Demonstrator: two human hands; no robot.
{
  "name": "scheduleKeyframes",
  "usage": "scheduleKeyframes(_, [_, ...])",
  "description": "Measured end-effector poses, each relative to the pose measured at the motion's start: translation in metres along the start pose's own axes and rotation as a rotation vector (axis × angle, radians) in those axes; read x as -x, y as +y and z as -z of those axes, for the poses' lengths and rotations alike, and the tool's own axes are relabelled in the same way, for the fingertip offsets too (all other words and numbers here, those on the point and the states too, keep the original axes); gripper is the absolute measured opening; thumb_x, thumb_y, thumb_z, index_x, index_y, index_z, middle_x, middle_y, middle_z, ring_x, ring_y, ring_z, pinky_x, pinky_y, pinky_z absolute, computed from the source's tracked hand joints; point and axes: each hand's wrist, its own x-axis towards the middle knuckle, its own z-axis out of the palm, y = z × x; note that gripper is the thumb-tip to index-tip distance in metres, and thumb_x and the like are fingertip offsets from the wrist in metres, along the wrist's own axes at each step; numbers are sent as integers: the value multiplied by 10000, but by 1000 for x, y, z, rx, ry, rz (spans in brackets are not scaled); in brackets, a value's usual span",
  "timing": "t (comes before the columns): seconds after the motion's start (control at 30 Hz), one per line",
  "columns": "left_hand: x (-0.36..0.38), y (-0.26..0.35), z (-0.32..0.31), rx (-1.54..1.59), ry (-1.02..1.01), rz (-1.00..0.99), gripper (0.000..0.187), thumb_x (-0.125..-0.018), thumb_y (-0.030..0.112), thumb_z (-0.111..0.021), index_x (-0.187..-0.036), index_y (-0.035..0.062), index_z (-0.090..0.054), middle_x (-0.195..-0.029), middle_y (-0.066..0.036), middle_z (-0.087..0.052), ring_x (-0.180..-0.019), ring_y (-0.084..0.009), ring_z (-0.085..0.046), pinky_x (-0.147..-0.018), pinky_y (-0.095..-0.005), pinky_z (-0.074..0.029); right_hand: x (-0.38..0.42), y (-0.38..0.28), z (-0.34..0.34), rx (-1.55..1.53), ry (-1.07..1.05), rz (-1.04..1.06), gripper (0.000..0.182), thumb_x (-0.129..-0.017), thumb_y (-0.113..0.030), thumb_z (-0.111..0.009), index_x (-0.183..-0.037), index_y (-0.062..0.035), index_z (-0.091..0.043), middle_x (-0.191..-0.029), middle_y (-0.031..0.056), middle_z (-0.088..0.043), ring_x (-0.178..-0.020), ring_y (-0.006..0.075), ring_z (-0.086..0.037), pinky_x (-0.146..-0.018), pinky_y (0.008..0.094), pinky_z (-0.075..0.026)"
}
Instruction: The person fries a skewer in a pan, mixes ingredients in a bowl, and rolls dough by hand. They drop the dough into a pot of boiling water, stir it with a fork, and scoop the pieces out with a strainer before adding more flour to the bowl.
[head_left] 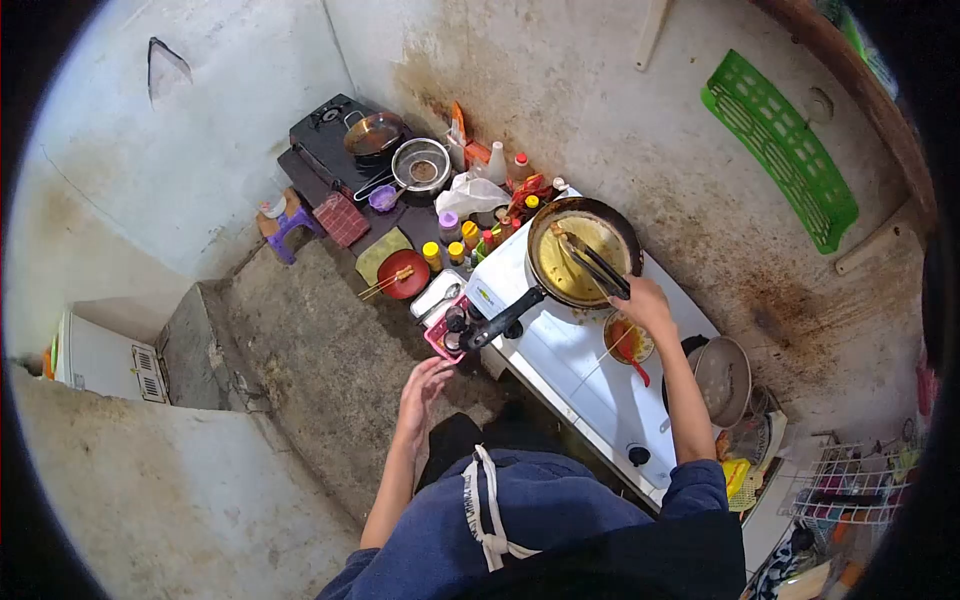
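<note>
the right grip (645, 304) is closed around the handle end of dark tongs (592, 266), which reach forward and left from it into a frying pan (604, 292). the tong tips are at a small browned piece (557, 229) in the pan's yellow liquid (590, 240); whether they pinch it is too small to tell. the pan sits on a white stove (570, 345), its black handle pointing left and back toward the left grip.

just below the right grip is a bowl (618, 348) of orange-red sauce with a red spoon (636, 362) and a thin stick in it. farther right and nearer the body is a grey pan (724, 382).

the left grip (424, 388) is released and holds nothing, fingers loosely spread, near a pink basket (437, 342) of dark-lidded jars. beyond that basket, forward and left, a red plate (405, 285) carries food on sticks, with yellow-lidded jars (432, 256) beside it. farther out are a strainer (421, 165) and a second frying pan (374, 133).
</note>
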Motion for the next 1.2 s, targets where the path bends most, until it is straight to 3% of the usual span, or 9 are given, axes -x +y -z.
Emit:
scheduleKeyframes(0.07, [-16,4,7,50,47,35,344,-852,260,-405,-1130,60,-438,-1093,-54,-521,-987,-136,-494,-856,-243,-331,-4,0,4,3,5,-34,348,-658,-301,-627,-850,-14,-582,-773,210,-580,-759,369,-555,-693,431,-440])
scheduleKeyframes(0.17, [-40,12,14,81,-2,72,342,-850,240,-429,-1138,55,-432,-1084,-46,-529,-988,-132,-500,-856,-253,-353,-15,6,15,-296,-170,-209,363,-669,-312,-620,-890,-25,-591,-694,168,-587,-653,305,-585,-634,381,-463])
scheduleKeyframes(0.27, [-64,29,11,31,-86,86,339,-851,241,-413,-1134,54,-433,-1087,-50,-521,-992,-135,-493,-861,-253,-339,-16,16,21,-535,-280,-355,391,-707,-341,-592,-924,-16,-603,-657,50,-574,-545,129,-542,-533,272,-444])
scheduleKeyframes(0.4, [-88,47,13,11,-207,60,341,-855,235,-398,-1128,33,-432,-1087,-65,-520,-990,-144,-498,-847,-255,-347,-4,10,38,-739,-282,-367,356,-732,-321,-572,-891,-4,-603,-716,31,-588,-540,128,-531,-500,268,-431])
scheduleKeyframes(0.47, [-96,53,16,-23,-236,57,348,-855,235,-399,-1128,20,-431,-1084,-75,-522,-980,-150,-507,-840,-253,-352,12,-1,43,-886,-238,-374,259,-783,-294,-534,-816,-42,-584,-551,-5,-477,-415,65,-425,-361,198,-304])
scheduleKeyframes(0.57, [-107,55,24,-50,-257,105,350,-857,232,-396,-1131,16,-427,-1094,-80,-517,-981,-157,-509,-848,-254,-352,37,-5,43,-1012,-252,-409,290,-770,-294,-549,-856,-20,-591,-684,13,-561,-510,69,-490,-405,204,-378])
scheduleKeyframes(0.73, [-121,54,33,-34,-370,197,340,-857,225,-406,-1127,20,-429,-1086,-79,-521,-995,-156,-502,-875,-263,-349,78,-38,41,-1326,-227,-525,290,-789,-294,-550,-866,-14,-562,-603,-10,-493,-430,50,-435,-313,180,-278])
scheduleKeyframes(0.97, [-128,58,29,-158,-537,272,358,-852,257,-421,-1132,34,-434,-1079,-75,-532,-992,-153,-504,-874,-266,-343,101,-84,22,-1192,-12,-672,330,-774,-258,-559,-1018,-36,-551,-776,-1,-552,-502,41,-463,-352,170,-314])
scheduleKeyframes(1.2, [-112,65,8,-287,-765,328,349,-835,201,-400,-1123,5,-419,-1041,-90,-516,-967,-148,-499,-849,-259,-357,138,-129,-14,-1028,184,-689,409,-758,-289,-598,-1059,-17,-543,-715,23,-561,-516,51,-472,-384,207,-359])
